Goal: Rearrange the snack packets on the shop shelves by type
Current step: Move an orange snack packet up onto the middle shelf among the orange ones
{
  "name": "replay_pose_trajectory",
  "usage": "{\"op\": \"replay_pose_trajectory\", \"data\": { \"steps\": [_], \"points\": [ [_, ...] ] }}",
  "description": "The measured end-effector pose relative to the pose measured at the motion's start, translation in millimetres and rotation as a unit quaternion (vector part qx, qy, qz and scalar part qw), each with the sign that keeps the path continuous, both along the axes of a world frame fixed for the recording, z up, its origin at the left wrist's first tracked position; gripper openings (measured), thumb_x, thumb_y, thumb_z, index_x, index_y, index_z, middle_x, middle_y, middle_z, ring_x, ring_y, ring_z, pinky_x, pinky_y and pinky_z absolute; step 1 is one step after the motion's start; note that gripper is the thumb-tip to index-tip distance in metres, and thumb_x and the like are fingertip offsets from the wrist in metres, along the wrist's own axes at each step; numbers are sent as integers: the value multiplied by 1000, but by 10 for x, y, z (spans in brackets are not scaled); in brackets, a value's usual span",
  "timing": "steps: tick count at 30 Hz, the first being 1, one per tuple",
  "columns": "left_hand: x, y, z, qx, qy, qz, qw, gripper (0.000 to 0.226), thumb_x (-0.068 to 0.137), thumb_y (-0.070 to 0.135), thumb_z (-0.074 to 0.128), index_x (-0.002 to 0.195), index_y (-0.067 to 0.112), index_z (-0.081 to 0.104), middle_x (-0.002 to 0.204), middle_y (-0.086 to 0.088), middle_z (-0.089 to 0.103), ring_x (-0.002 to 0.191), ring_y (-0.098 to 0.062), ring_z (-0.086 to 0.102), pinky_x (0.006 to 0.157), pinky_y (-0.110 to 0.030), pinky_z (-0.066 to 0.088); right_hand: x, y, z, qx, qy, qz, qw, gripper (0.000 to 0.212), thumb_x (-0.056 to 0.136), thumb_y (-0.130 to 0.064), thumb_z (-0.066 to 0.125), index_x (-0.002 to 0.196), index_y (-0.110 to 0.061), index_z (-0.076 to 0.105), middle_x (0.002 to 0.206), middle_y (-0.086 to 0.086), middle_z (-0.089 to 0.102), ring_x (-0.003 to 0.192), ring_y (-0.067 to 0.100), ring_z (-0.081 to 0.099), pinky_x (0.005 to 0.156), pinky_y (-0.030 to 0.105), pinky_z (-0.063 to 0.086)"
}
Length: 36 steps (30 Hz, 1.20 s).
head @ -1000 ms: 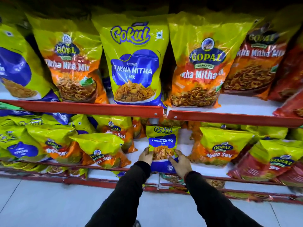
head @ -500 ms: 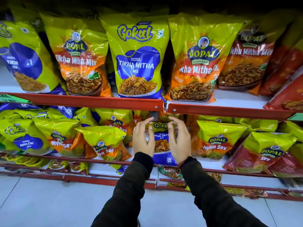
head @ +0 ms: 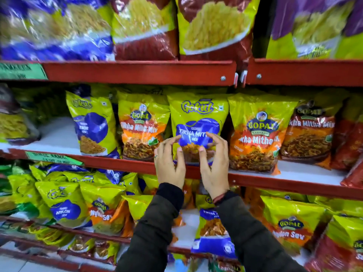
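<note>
A large yellow and blue Gokul Tikha Mitha Mix packet (head: 198,114) stands upright on the middle shelf (head: 117,162). Orange Gopal Tikha Mitha Mix packets stand on its left (head: 141,128) and right (head: 255,138). My left hand (head: 170,165) and my right hand (head: 215,167) are raised side by side in front of its lower half, fingers spread and curved, fingertips at its blue panel. Neither hand holds anything. A small Gokul Tikha Mitha Mix packet (head: 213,230) stands on the lower shelf, below my right wrist.
Another Gokul packet (head: 92,126) stands further left on the middle shelf, with bare white shelf beside it. The lower shelf carries Gokul Nylon Sev (head: 66,209) and Gopal Nylon Sev packets (head: 290,226). Big blurred packets fill the top shelf (head: 137,72). Red packets crowd the right edge.
Both hands let go of the small Gokul packet on the lower shelf and rose to the large Gokul packet on the middle shelf. The view tilted upward.
</note>
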State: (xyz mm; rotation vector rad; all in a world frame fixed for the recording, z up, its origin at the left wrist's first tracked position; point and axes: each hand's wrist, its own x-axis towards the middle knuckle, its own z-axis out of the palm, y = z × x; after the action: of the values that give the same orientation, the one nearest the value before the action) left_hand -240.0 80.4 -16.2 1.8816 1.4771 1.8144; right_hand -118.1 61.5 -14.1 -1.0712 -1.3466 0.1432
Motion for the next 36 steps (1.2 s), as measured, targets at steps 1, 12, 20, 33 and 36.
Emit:
{"op": "replay_pose_trajectory", "data": {
  "steps": [1,12,20,33,36],
  "points": [
    [-76,56,45,4,-2,1,1000,29,96,20,49,123,25,58,119,6,59,113,-13,53,103,-42,41,-52,38,37,8,4,-1,1000,36,98,-14,57,134,-12,53,127,1,52,115,16,56,102,26,47],
    [-737,467,193,25,-32,56,998,34,93,25,46,126,27,57,130,2,53,126,-17,49,107,-44,37,-890,419,217,-78,62,106,989,48,100,-19,54,147,-18,43,144,1,53,131,12,55,109,34,50],
    [-1213,808,134,-152,-161,41,974,60,91,26,59,145,16,34,149,-15,38,138,-31,36,114,-46,28,-1350,705,224,-306,41,91,947,72,101,-37,52,157,-5,20,164,14,29,153,28,27,124,39,24],
    [-1315,656,314,-199,-265,-12,943,46,104,29,32,149,22,35,152,-5,43,139,-27,40,103,-32,30,-1353,636,358,-236,51,88,966,64,98,-49,53,149,-14,41,145,3,55,138,21,49,111,30,37],
    [-1323,564,391,-157,-265,-3,951,43,102,38,34,142,27,46,137,1,56,125,-18,48,103,-32,34,-1312,594,464,-219,58,75,971,66,96,-58,51,148,-19,43,144,3,58,134,21,53,113,39,43]
  ]
}}
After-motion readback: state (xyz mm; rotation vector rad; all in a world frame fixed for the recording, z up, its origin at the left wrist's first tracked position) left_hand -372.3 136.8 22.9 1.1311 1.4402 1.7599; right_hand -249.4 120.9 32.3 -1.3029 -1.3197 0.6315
